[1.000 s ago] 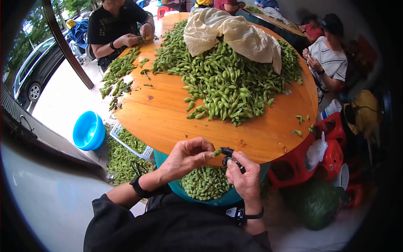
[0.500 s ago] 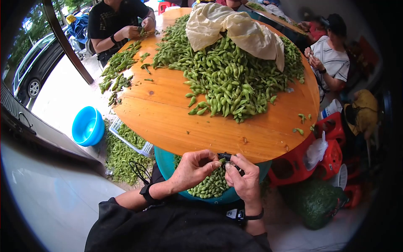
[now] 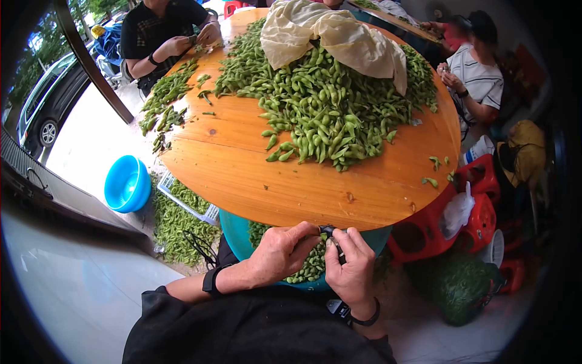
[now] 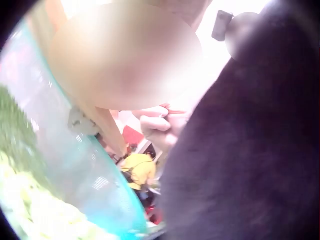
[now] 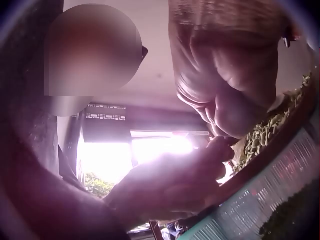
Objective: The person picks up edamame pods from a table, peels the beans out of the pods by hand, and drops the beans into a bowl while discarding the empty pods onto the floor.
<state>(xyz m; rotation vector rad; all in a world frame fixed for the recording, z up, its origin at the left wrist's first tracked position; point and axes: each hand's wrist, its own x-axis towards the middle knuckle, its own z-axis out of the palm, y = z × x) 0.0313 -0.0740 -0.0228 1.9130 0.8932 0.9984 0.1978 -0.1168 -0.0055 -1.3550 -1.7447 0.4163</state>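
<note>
Both hands meet over a teal basin (image 3: 233, 238) of shelled green beans (image 3: 310, 267) at the table's near edge. The left hand (image 3: 280, 255) pinches a green pod (image 3: 324, 236) between thumb and forefinger. Close against it, the right hand (image 3: 351, 267) has its fingers curled round a small black tool (image 3: 328, 230), whose end touches the pod. In the right wrist view the right hand (image 5: 227, 70) is above the left hand (image 5: 170, 185), fingertips together; the pod is hidden there. A large heap of pods (image 3: 339, 115) lies on the round wooden table (image 3: 242, 164).
A cream cloth (image 3: 339, 39) covers the heap's top. On the floor at left are a blue basin (image 3: 127, 184), a white crate (image 3: 188, 200) and spread pods (image 3: 176, 233). Red stools (image 3: 479, 221) and a green bag (image 3: 461, 291) stand at right. Other people sit around the tables.
Both hands have come down from the table edge to over the basin, drawn closer to the body. The pod and tool moved with them, and the fingers are now bunched more tightly together.
</note>
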